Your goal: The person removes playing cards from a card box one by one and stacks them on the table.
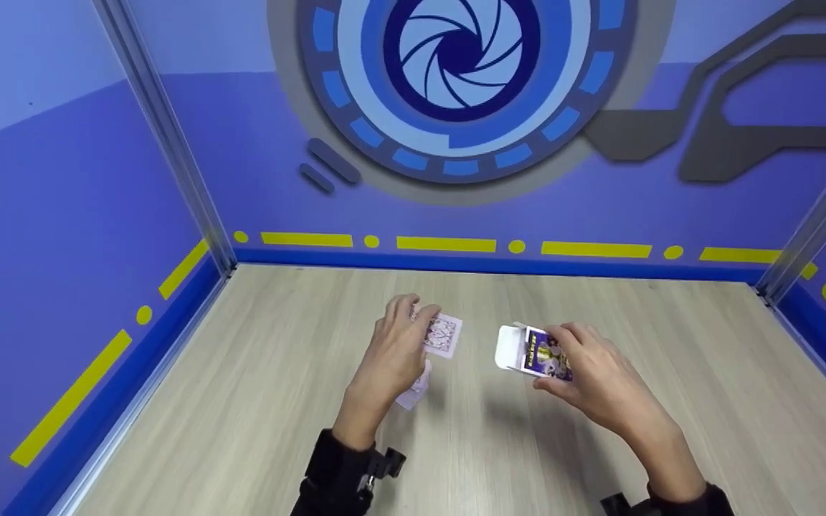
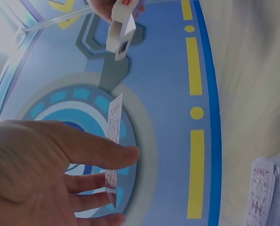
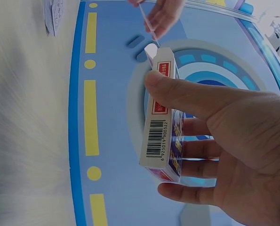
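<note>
My left hand (image 1: 397, 351) pinches a playing card (image 1: 444, 335) with a patterned back between thumb and fingers, raised above the table. In the left wrist view the card (image 2: 114, 115) is seen almost edge-on and looks thin; whether it is one card or a few I cannot tell. Below that hand, more playing cards (image 1: 415, 390) lie on the table, partly hidden by it. My right hand (image 1: 603, 373) grips a card box (image 1: 547, 355) by its sides, its white end flap (image 1: 508, 347) folded out towards the left hand. A barcode (image 3: 156, 139) shows on the box's narrow side.
The light wood-grain table (image 1: 470, 444) is bounded by a blue printed back wall (image 1: 449, 215) and side walls, with metal posts (image 1: 169, 136) at the corners. Black straps with small devices (image 1: 341, 473) sit on both wrists.
</note>
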### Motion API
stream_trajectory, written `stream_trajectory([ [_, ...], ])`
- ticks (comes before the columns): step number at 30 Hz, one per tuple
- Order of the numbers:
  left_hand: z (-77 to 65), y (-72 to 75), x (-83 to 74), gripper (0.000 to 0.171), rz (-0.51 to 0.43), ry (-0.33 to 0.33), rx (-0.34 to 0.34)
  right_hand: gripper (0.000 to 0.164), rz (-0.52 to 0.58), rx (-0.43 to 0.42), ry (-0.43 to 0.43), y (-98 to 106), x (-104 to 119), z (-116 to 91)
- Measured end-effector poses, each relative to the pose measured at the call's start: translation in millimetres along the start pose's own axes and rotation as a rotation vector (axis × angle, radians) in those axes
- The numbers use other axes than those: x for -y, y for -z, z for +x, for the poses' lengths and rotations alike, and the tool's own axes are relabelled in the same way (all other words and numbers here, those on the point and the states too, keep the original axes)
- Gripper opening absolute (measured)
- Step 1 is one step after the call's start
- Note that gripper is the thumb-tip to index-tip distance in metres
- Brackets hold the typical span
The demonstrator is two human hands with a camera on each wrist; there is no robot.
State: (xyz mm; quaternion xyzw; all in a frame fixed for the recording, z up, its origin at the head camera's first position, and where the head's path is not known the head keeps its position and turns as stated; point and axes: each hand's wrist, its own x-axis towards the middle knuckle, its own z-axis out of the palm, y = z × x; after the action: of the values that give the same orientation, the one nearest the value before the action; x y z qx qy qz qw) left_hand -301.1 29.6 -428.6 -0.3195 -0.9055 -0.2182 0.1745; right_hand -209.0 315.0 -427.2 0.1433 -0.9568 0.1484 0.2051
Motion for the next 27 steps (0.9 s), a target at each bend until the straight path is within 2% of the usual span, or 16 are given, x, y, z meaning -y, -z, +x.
stream_trajectory([
  [7,1.4,-8.5,20.3,0.062,-0.032,0.135,0.113,0.071,-0.005,0.009,-0.007,3,-1,-1],
  [14,1.0,-23.1,35.2,0.065,-0.055,0.26,0.264,0.07,0.005,0.029,-0.03,3,0,-1],
  [23,-2.0,-43.9,48.4,0.054,-0.047,0.325,0.356,0.069,0.014,0.043,-0.033,2,0,-1],
  [27,-1.4,-48.8,51.2,0.051,-0.032,0.34,0.396,0.07,0.008,0.046,-0.032,3,0,0],
])
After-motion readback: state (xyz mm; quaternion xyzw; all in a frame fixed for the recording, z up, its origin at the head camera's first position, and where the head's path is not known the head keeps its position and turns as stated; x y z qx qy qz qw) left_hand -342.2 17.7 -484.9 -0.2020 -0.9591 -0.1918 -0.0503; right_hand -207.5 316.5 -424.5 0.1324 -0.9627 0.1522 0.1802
